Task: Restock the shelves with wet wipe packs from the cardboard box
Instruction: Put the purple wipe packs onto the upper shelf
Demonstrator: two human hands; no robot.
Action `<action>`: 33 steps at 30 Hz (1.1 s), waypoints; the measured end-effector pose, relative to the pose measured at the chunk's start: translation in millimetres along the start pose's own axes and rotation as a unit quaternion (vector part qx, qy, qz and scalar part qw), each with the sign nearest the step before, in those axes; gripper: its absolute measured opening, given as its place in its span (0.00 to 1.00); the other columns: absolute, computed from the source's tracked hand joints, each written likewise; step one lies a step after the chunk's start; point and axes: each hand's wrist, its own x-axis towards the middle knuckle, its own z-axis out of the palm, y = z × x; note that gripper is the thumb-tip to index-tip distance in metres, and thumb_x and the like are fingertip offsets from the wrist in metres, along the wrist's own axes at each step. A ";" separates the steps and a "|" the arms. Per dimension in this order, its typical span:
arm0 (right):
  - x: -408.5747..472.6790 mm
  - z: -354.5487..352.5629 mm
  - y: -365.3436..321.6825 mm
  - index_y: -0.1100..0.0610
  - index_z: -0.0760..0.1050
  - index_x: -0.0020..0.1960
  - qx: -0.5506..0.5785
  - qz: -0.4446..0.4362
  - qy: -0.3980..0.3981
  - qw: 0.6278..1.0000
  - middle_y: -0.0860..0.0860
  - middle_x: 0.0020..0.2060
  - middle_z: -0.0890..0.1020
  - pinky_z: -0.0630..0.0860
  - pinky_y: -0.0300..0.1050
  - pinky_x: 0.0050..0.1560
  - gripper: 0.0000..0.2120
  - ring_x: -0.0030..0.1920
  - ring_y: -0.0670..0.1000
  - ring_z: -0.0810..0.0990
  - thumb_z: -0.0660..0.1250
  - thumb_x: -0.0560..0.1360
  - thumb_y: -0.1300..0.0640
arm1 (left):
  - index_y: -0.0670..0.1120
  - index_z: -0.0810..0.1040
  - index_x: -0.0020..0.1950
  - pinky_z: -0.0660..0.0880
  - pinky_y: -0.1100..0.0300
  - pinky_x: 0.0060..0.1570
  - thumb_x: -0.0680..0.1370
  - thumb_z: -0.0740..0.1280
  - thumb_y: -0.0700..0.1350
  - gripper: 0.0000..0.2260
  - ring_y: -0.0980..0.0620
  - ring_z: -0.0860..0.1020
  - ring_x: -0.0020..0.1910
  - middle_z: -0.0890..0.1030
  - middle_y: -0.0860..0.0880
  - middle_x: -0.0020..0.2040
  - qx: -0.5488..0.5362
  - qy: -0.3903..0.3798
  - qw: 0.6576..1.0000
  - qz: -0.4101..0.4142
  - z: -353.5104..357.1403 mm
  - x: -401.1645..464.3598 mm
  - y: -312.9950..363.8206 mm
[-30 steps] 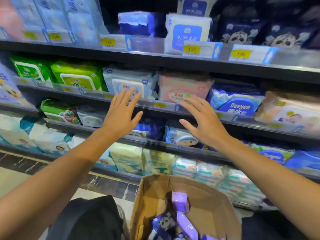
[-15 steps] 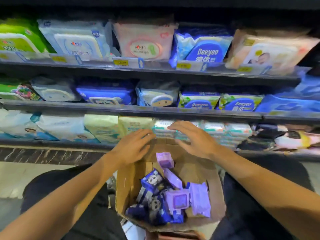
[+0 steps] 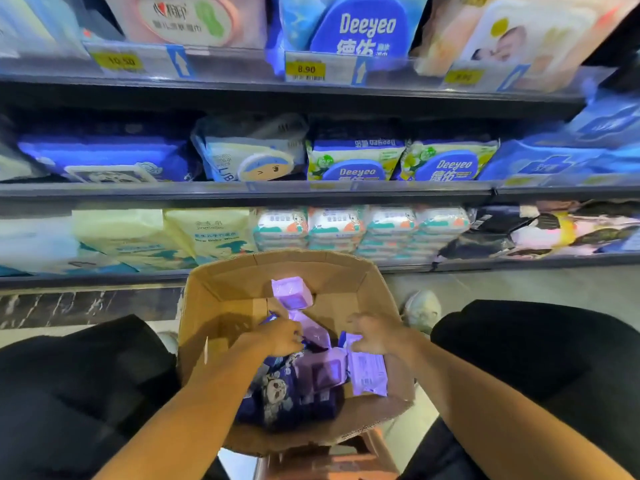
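1. Down in the cardboard box [image 3: 221, 306], wedged between the person's knees, both hands are buried among the packs. The left hand [image 3: 277, 337] has its fingers curled over a light purple pack [image 3: 313, 332]; whether it truly grips it, I cannot tell. The right hand [image 3: 375, 336] is curled at the top edge of another purple pack [image 3: 367, 370], pinching it by the look of things, though the grasp is blurred.
2. Risk one: these soft, slick wrappers sit jumbled with dark blue cartoon packs [image 3: 277, 393]. A shallow pinch on an edge could slip, dropping the pack back in.
3. Risk two: the box looks perched on a brown stool [image 3: 332, 459]. A hard upward tug could tip it off.
4. Further out, one purple pack [image 3: 291, 292] leans upright on the box's back wall and may topple.
5. Beyond, the shelves [image 3: 242, 194] look tightly filled; forcing a pack in could push neighbours off.
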 end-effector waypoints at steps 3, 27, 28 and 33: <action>11.4 30.8 8.4 0.53 0.62 0.78 0.026 0.052 -0.020 0.998 0.56 0.73 0.69 0.66 0.50 0.72 0.32 0.74 0.58 0.66 0.69 0.77 0.50 | 0.46 0.73 0.67 0.74 0.53 0.54 0.79 0.67 0.48 0.16 0.43 0.78 0.59 0.79 0.42 0.62 -0.057 0.003 0.998 -0.020 35.8 24.3 -1.6; 80.4 156.5 30.9 0.60 0.64 0.69 -0.057 0.172 0.034 0.983 0.68 0.56 0.82 0.79 0.52 0.27 0.47 0.47 0.69 0.84 0.82 0.54 0.61 | 0.47 0.73 0.66 0.73 0.55 0.58 0.71 0.75 0.58 0.28 0.48 0.74 0.60 0.73 0.48 0.62 -0.136 0.099 0.984 -0.062 120.3 73.4 3.0; 82.6 155.6 33.5 0.60 0.65 0.67 -0.058 0.159 0.044 0.985 0.68 0.53 0.83 0.77 0.50 0.25 0.49 0.44 0.69 0.84 0.84 0.50 0.60 | 0.47 0.74 0.66 0.74 0.55 0.57 0.70 0.76 0.57 0.29 0.48 0.75 0.59 0.72 0.49 0.62 -0.155 0.099 0.981 -0.058 120.9 72.2 2.2; 76.9 124.0 31.7 0.65 0.64 0.67 -0.068 0.168 0.063 0.981 0.68 0.41 0.82 0.77 0.46 0.27 0.59 0.35 0.64 0.83 0.86 0.41 0.55 | 0.48 0.75 0.66 0.74 0.54 0.59 0.70 0.77 0.57 0.29 0.48 0.75 0.60 0.72 0.50 0.62 -0.156 0.110 0.980 -0.047 115.9 66.0 1.5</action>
